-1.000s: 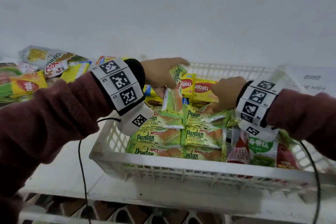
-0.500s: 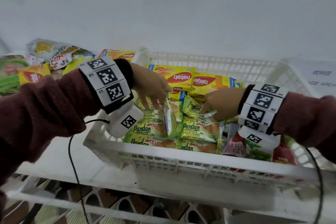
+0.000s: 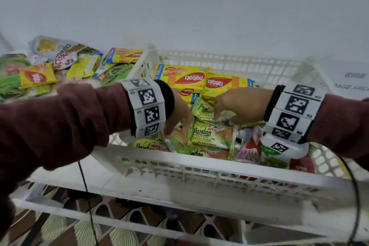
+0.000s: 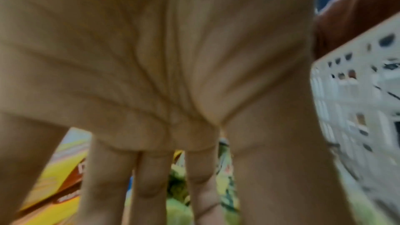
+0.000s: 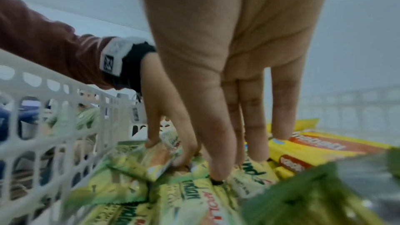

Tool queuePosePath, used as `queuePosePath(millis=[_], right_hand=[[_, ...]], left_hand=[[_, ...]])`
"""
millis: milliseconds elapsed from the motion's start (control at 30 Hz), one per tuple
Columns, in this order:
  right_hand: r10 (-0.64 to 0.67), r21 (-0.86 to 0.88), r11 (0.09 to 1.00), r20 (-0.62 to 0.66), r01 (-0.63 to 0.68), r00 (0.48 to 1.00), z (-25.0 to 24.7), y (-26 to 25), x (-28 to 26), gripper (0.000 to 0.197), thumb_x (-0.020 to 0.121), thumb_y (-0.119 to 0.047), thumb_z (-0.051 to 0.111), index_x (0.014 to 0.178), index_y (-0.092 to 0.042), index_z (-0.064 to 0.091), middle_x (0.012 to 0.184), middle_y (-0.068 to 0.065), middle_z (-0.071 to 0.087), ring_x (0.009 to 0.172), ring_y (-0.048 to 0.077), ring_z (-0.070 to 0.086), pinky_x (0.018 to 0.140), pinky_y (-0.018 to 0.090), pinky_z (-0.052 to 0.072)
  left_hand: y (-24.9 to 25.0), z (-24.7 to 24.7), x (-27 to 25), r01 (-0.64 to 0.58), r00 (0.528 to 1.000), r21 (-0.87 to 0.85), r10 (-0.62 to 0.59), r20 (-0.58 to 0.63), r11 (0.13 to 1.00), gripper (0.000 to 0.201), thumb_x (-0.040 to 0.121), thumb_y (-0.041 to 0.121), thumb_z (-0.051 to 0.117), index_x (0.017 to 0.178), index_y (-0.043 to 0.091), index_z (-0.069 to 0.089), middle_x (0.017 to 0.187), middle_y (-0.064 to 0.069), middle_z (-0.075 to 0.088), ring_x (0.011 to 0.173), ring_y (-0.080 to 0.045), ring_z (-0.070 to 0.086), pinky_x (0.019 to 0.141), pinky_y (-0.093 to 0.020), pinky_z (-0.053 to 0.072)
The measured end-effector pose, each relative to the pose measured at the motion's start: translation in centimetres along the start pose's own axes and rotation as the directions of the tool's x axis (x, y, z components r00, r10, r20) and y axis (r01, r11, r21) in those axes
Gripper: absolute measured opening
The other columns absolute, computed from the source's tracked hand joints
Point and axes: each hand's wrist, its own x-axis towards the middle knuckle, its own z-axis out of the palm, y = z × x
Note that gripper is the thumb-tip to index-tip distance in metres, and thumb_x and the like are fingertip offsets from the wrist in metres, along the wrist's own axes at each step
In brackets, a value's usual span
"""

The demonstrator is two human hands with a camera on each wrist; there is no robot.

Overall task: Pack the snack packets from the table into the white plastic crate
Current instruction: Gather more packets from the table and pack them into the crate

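Observation:
The white plastic crate [image 3: 199, 164] holds rows of green Pandan cake packets [image 3: 209, 136] and yellow nabati wafer packets [image 3: 185, 78] at the back. My left hand [image 3: 177, 124] reaches down into the crate's left side. In the right wrist view my left hand [image 5: 168, 148] pinches a tilted green Pandan packet [image 5: 142, 160] between thumb and fingers. My right hand [image 3: 223, 114] is in the crate's middle; its straight fingers [image 5: 257, 151] press down on another Pandan packet [image 5: 251, 172]. The left wrist view shows mostly my palm and fingers [image 4: 151, 194].
Several loose snack packets lie on the table left of the crate, among them a yellow nabati packet [image 3: 36, 77] and a grey-green bag [image 3: 54, 48]. Red and green packets [image 3: 251, 150] fill the crate's right front. A paper sign [image 3: 353, 80] lies at the right. The wall stands close behind.
My left hand has carried the green Pandan packet from above the crate's back down among the packets at the left front. My right hand has stayed on the middle packets.

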Motion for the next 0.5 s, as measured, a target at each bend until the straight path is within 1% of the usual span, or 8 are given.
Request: queuePosePath(millis=[67, 100, 167, 233, 300, 367, 433, 500], right_hand=[[-0.063, 0.062, 0.996, 0.025, 0.061, 0.998, 0.3, -0.3, -0.2, 0.034, 0.085, -0.007, 0.057, 0.116, -0.018, 0.063, 0.124, -0.002, 0.059, 0.110, 0.016, 0.055, 0.086, 0.026, 0.044], [-0.084, 0.092, 0.993, 0.077, 0.077, 0.993, 0.5, -0.4, -0.4, 0.033, 0.086, -0.007, 0.056, 0.117, -0.016, 0.063, 0.122, -0.002, 0.061, 0.108, 0.015, 0.057, 0.086, 0.025, 0.045], [-0.098, 0.118, 0.990, 0.203, 0.075, 0.974, 1.1, -0.8, -0.9, 0.037, 0.087, -0.008, 0.055, 0.123, -0.016, 0.058, 0.123, -0.001, 0.061, 0.107, 0.015, 0.058, 0.091, 0.025, 0.047], [-0.095, 0.069, 0.994, 0.237, 0.081, 0.967, 1.7, -0.8, -1.2, 0.042, 0.088, -0.011, 0.056, 0.128, -0.021, 0.054, 0.124, -0.003, 0.059, 0.110, 0.014, 0.056, 0.095, 0.026, 0.046], [-0.079, 0.026, 0.997, 0.220, 0.076, 0.972, 2.4, -0.4, -1.3, 0.042, 0.086, -0.012, 0.057, 0.126, -0.026, 0.054, 0.123, -0.004, 0.059, 0.109, 0.015, 0.056, 0.096, 0.028, 0.047], [-0.046, -0.022, 0.998, 0.239, 0.053, 0.970, 2.8, 0.1, -1.2, 0.035, 0.085, -0.013, 0.058, 0.118, -0.024, 0.057, 0.116, -0.003, 0.062, 0.104, 0.017, 0.058, 0.092, 0.029, 0.048], [-0.026, -0.066, 0.997, 0.270, 0.045, 0.962, 3.0, 0.5, -1.4, 0.029, 0.085, -0.013, 0.059, 0.113, -0.021, 0.058, 0.111, -0.002, 0.063, 0.101, 0.017, 0.058, 0.091, 0.030, 0.048], [-0.023, -0.064, 0.997, 0.273, 0.042, 0.962, 2.9, 1.0, -1.7, 0.024, 0.083, -0.012, 0.059, 0.107, -0.018, 0.060, 0.108, 0.001, 0.063, 0.097, 0.018, 0.058, 0.087, 0.030, 0.049]], left_hand=[[0.3, 0.8, 1.1, 0.047, 0.998, 0.118, -0.051, 0.036, 0.992, 0.051, 0.084, 0.022, 0.065, 0.131, 0.015, 0.047, 0.136, -0.006, 0.046, 0.117, -0.022, 0.049, 0.074, -0.026, 0.031], [0.3, 1.1, 1.3, 0.073, 0.996, 0.172, -0.080, 0.039, 0.982, 0.049, 0.085, 0.024, 0.064, 0.130, 0.012, 0.048, 0.133, -0.007, 0.049, 0.107, -0.022, 0.052, 0.074, -0.024, 0.032], [0.2, 1.4, 1.5, 0.116, 0.992, 0.236, -0.125, 0.024, 0.965, 0.047, 0.086, 0.030, 0.062, 0.127, 0.009, 0.052, 0.129, -0.007, 0.053, 0.090, -0.020, 0.047, 0.069, -0.024, 0.035], [-0.1, 1.5, 1.5, 0.138, 0.989, 0.249, -0.146, 0.017, 0.959, 0.053, 0.085, 0.035, 0.063, 0.130, 0.010, 0.049, 0.123, -0.005, 0.054, 0.088, -0.016, 0.043, 0.064, -0.025, 0.037], [-0.3, 1.6, 1.7, 0.141, 0.989, 0.231, -0.148, 0.011, 0.963, 0.055, 0.083, 0.035, 0.065, 0.130, 0.010, 0.049, 0.108, -0.003, 0.052, 0.088, -0.016, 0.044, 0.070, -0.024, 0.038], [-0.5, 1.5, 2.1, 0.146, 0.989, 0.195, -0.149, 0.002, 0.970, 0.050, 0.083, 0.030, 0.064, 0.126, 0.009, 0.052, 0.099, -0.001, 0.049, 0.086, -0.017, 0.045, 0.074, -0.026, 0.040], [-0.6, 1.4, 2.2, 0.136, 0.991, 0.171, -0.136, -0.011, 0.976, 0.046, 0.087, 0.027, 0.060, 0.127, 0.006, 0.050, 0.101, -0.002, 0.051, 0.088, -0.018, 0.047, 0.076, -0.025, 0.039], [-0.8, 0.9, 2.0, 0.136, 0.990, 0.160, -0.129, -0.051, 0.978, 0.051, 0.085, 0.029, 0.064, 0.128, 0.007, 0.048, 0.112, -0.003, 0.056, 0.096, -0.020, 0.051, 0.074, -0.024, 0.038]])
